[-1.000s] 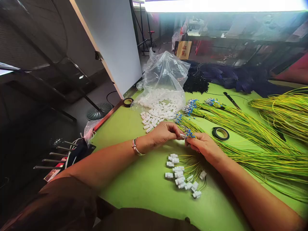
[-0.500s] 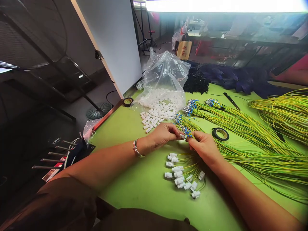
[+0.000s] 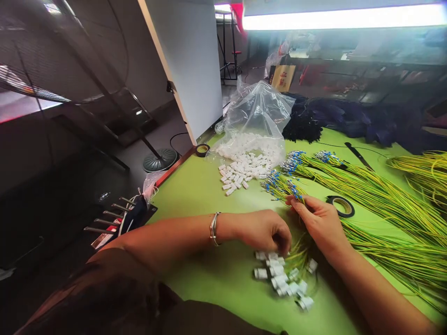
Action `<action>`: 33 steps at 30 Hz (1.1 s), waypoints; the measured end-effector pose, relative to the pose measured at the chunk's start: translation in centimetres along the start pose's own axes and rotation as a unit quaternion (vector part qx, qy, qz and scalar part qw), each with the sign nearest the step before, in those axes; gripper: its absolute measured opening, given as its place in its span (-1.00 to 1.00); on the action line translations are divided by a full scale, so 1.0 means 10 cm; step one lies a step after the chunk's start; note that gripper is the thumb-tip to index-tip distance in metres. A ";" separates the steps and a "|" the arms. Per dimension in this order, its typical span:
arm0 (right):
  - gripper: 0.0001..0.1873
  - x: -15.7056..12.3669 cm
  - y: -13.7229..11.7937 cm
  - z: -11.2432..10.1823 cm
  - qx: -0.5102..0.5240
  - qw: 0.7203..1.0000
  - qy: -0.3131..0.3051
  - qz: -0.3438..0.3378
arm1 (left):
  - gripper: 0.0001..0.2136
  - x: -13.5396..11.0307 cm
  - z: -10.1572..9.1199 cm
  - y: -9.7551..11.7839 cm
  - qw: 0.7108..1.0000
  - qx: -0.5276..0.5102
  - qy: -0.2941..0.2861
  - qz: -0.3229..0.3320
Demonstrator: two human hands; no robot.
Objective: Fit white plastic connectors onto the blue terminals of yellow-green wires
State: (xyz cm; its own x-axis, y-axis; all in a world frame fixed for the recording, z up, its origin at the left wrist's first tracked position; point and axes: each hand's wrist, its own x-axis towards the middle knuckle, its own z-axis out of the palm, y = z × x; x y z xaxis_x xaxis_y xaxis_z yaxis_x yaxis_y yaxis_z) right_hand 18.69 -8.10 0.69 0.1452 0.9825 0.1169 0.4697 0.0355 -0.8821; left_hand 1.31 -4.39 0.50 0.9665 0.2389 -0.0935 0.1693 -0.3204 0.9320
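The left hand (image 3: 267, 232) has left the wire ends, where its fingertips met those of the right hand (image 3: 319, 223) half a second ago. It has come nearer and lower, over the far edge of the near group of white plugs (image 3: 277, 271), covering some that showed earlier. The two hands are now apart. The small white piece seen at the left fingertips no longer shows; the curled fingers could hide it. The view has swung left, so more shows at the far left, a red patch (image 3: 238, 16) appears beside the lamp (image 3: 342, 19), and the right edge cuts off more of the wire heap (image 3: 422, 170).
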 end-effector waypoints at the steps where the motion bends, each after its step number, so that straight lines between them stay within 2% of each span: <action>1: -0.72 -0.01 -0.01 0.00 0.004 1.000 -0.015 0.014 | -0.74 -0.02 -0.01 0.05 0.999 0.017 -0.041 0.017; 2: -0.72 -0.02 -0.01 0.00 0.013 0.999 -0.029 0.028 | -0.74 -0.04 -0.05 0.09 0.997 0.041 -0.063 0.025; 3: -0.73 -0.03 -0.01 0.01 0.026 0.998 -0.041 0.039 | -0.73 -0.07 -0.12 0.13 0.995 0.081 -0.056 0.023; 4: -0.73 -0.04 -0.01 0.02 0.042 0.997 -0.049 0.049 | -0.73 -0.10 -0.22 0.16 0.990 0.137 -0.028 0.013; 5: -0.71 -0.04 0.00 0.03 0.059 0.995 -0.053 0.057 | -0.72 -0.14 -0.33 0.17 0.976 0.217 0.032 -0.006; 6: -0.67 -0.04 0.02 0.04 0.072 0.994 -0.055 0.065 | -0.71 -0.18 -0.46 0.16 0.944 0.305 0.117 -0.035; 7: -0.64 -0.03 0.04 0.05 0.074 0.993 -0.059 0.070 | -0.73 -0.22 -0.58 0.14 0.907 0.377 0.177 -0.066; 8: -0.66 -0.03 0.06 0.06 0.062 0.994 -0.061 0.069 | -0.74 -0.25 -0.69 0.10 0.878 0.427 0.200 -0.088; 9: -0.70 -0.01 0.09 0.06 0.037 0.996 -0.061 0.061 | -0.76 -0.28 -0.78 0.05 0.859 0.456 0.207 -0.104; 11: -0.76 0.01 0.13 0.04 -0.036 0.998 -0.044 0.030 | -0.79 -0.30 -0.87 -0.07 0.846 0.484 0.187 -0.125; 14: -0.73 0.03 0.16 -0.02 -0.100 0.994 -0.038 -0.004 | -0.82 -0.29 -0.88 -0.16 0.845 0.485 0.170 -0.146; 16: -0.74 0.03 0.13 -0.06 -0.089 0.994 -0.069 0.000 | -0.80 -0.26 -0.86 -0.15 0.853 0.463 0.194 -0.144; 18: -0.78 0.02 0.09 -0.09 -0.060 0.993 -0.095 0.020 | -0.78 -0.23 -0.83 -0.11 0.869 0.413 0.240 -0.128; 20: -0.81 0.02 0.05 -0.10 -0.029 0.994 -0.099 0.043 | -0.79 -0.18 -0.77 -0.06 0.899 0.315 0.284 -0.111; 22: -0.82 0.01 0.03 -0.09 0.001 0.995 -0.081 0.057 | -0.83 -0.11 -0.67 -0.05 0.935 0.155 0.302 -0.104; 24: -0.81 0.00 0.02 -0.07 0.020 0.996 -0.065 0.060 | -0.88 -0.04 -0.54 -0.05 0.949 -0.040 0.289 -0.117; 26: -0.82 0.00 0.02 -0.04 0.034 0.996 -0.059 0.058 | -0.87 0.01 -0.41 -0.07 0.932 -0.204 0.271 -0.130; 28: -0.84 -0.01 0.03 -0.03 0.048 0.996 -0.055 0.060 | -0.83 0.03 -0.32 -0.08 0.902 -0.313 0.267 -0.132; 31: -0.85 -0.01 0.03 -0.02 0.057 0.995 -0.044 0.064 | -0.74 0.03 -0.28 -0.09 0.857 -0.415 0.278 -0.126; 33: -0.86 -0.02 0.02 -0.03 0.058 0.995 -0.042 0.064 | -0.70 0.02 -0.28 -0.09 0.838 -0.454 0.276 -0.121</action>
State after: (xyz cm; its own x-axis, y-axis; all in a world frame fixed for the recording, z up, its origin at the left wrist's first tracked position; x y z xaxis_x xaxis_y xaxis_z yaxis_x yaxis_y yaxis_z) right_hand 19.01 -8.31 0.57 0.1213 0.9920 -0.0340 0.3486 -0.0747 -0.9343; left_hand 0.80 -1.43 0.60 0.6455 0.6644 -0.3767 -0.1110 0.5696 0.8144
